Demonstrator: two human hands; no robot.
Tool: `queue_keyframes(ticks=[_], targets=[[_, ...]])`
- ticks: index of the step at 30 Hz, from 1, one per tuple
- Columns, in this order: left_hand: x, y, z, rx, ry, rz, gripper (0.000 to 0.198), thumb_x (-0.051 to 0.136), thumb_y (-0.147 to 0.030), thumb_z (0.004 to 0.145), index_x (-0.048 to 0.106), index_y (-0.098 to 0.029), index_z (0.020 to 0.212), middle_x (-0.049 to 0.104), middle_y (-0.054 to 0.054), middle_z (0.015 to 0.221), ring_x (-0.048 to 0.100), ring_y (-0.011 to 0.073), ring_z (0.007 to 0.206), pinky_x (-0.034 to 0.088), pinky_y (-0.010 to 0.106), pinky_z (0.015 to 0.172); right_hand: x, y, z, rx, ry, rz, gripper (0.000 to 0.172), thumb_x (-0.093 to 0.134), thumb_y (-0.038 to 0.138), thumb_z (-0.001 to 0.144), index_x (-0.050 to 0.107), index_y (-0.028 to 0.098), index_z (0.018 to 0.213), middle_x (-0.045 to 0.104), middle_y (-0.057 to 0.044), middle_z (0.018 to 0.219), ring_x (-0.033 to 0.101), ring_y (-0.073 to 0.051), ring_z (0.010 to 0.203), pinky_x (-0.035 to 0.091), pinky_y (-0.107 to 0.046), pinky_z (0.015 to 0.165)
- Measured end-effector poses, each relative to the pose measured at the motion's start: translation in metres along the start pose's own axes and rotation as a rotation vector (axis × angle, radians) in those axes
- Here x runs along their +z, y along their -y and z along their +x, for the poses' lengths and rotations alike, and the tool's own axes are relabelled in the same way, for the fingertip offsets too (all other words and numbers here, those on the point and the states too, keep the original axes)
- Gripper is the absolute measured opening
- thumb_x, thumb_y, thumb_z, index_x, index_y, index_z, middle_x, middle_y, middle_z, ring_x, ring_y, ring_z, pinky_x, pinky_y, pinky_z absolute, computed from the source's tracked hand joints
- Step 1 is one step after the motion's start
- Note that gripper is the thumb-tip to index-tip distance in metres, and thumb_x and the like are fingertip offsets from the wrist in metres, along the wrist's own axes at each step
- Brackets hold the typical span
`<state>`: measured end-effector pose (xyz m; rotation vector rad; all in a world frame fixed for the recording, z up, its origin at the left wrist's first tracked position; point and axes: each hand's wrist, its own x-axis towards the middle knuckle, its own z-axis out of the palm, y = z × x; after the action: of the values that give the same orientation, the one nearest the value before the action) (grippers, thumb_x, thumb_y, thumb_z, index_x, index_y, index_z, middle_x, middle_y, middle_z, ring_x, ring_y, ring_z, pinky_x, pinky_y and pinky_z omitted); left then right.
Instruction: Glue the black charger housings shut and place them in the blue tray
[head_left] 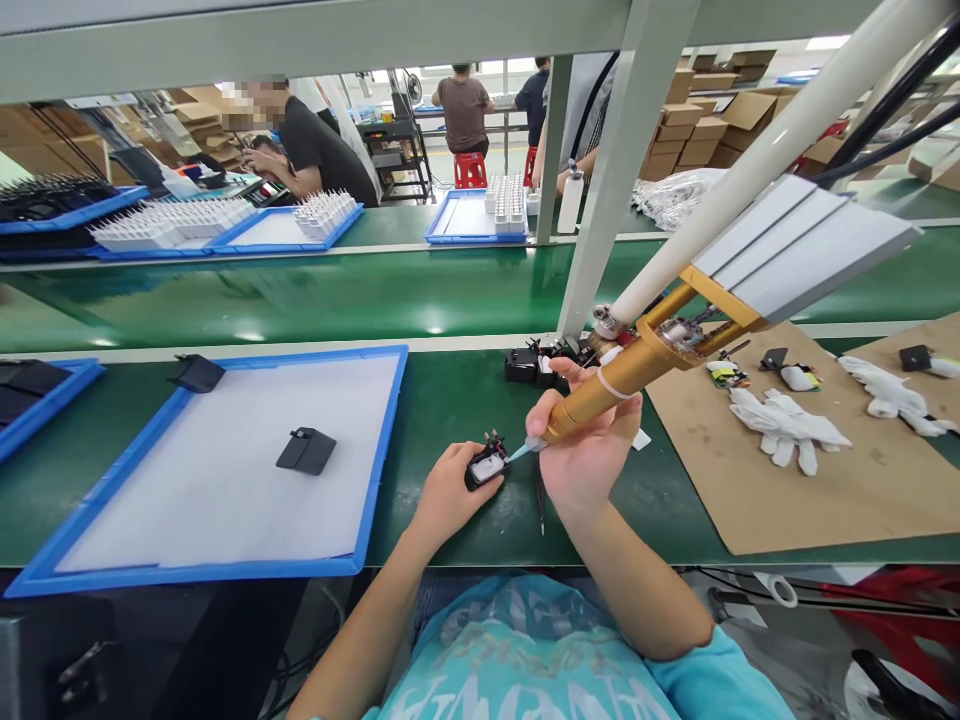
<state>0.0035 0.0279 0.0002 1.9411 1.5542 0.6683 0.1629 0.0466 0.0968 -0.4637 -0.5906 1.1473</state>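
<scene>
My left hand grips a small open black plastic housing at the table's front middle, its fingers and thumb on the sides. Inside the housing are a white part and small wired components. Wrapped in my right hand is a gold-coloured glue dispensing gun, tilted down to the left. Its pale blue nozzle meets the right edge of the housing; whether it touches cannot be told. Dark tweezers lie just below my right hand. Behind it stand several black housings, partly hidden.
A blue-rimmed tray at left carries a black cover, with another black piece on its rim. Cardboard at right bears white gloves and small parts. A grey post rises behind the dispensing gun. Co-workers sit beyond.
</scene>
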Motion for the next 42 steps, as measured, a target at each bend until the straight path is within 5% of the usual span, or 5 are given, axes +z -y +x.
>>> queue_keyframes(ticks=[6, 11, 19, 34, 42], targets=[[-0.012, 0.004, 0.012, -0.052, 0.173, -0.367, 0.063, 0.063, -0.047, 0.084, 0.042, -0.027, 0.140, 0.051, 0.009, 0.142, 0.046, 0.0272, 0.132, 0.036, 0.043, 0.110, -0.016, 0.002, 0.006, -0.007, -0.024, -0.088, 0.018, 0.043, 0.031, 0.088, 0.059, 0.024, 0.082, 0.063, 0.002, 0.088, 0.062, -0.009, 0.056, 0.048, -0.026, 0.056], [-0.008, -0.006, 0.027, -0.032, 0.179, -0.598, 0.048, 0.027, -0.046, 0.100, 0.058, -0.022, 0.128, 0.064, 0.007, 0.129, 0.054, 0.0226, 0.125, 0.039, 0.040, 0.109, -0.025, 0.006, 0.006, 0.001, 0.011, -0.071, 0.024, 0.039, 0.026, 0.089, 0.061, 0.023, 0.081, 0.061, 0.001, 0.087, 0.059, -0.008, 0.052, 0.045, -0.024, 0.053], [0.002, -0.011, 0.013, 0.337, -0.198, 0.033, 0.019, 0.061, -0.035, 0.088, 0.069, -0.022, 0.100, 0.068, 0.005, 0.096, 0.064, 0.0183, 0.089, 0.052, 0.031, 0.080, -0.031, 0.010, 0.009, 0.026, 0.009, -0.043, 0.025, 0.038, 0.025, 0.088, 0.062, 0.023, 0.082, 0.061, 0.001, 0.082, 0.057, -0.008, 0.051, 0.042, -0.023, 0.050], [0.028, -0.032, -0.003, 0.118, -0.225, 0.555, 0.033, 0.045, -0.037, 0.096, 0.059, -0.021, 0.121, 0.066, 0.013, 0.121, 0.057, 0.0330, 0.109, 0.037, 0.046, 0.089, -0.035, 0.015, 0.007, 0.071, -0.041, -0.038, 0.018, 0.045, 0.028, 0.084, 0.061, 0.022, 0.078, 0.060, 0.002, 0.075, 0.055, -0.009, 0.049, 0.042, -0.023, 0.049], [0.038, -0.032, 0.001, 0.080, -0.245, 0.629, 0.031, 0.044, -0.030, 0.094, 0.061, -0.016, 0.115, 0.068, 0.014, 0.101, 0.061, 0.0293, 0.091, 0.043, 0.039, 0.076, -0.037, 0.016, 0.005, 0.069, -0.008, -0.030, 0.022, 0.042, 0.025, 0.086, 0.063, 0.023, 0.079, 0.060, 0.002, 0.077, 0.056, -0.009, 0.051, 0.043, -0.024, 0.050]])
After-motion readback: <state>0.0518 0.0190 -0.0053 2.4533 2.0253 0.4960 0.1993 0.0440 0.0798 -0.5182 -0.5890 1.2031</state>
